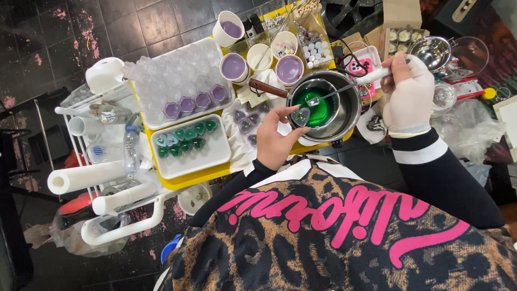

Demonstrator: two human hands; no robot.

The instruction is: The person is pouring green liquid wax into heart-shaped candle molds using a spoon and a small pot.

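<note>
I take the round steel pot with green liquid (323, 105) as my landmark; it stands at the right edge of the yellow tray table (215, 173), and its rim is crowded on the far side by the white cups with purple filling (289, 69); on its near side, toward the body, there is open room above the dark tiled floor (371, 161); to its left the white tray of green heart pieces (189, 145) lies well apart.

My left hand (276, 139) is at the near rim of the pot, fingers closed in a pinch on a small clear heart-shaped mould (302, 115), which I hold over the pot edge; my right hand (409, 94), in a white wrap, is right of the pot and grasps the white handle of a long metal spoon (344, 89).

The spoon's long axis runs from upper right down to lower left; its bowl points to the mould, just above it, over the green liquid.
</note>
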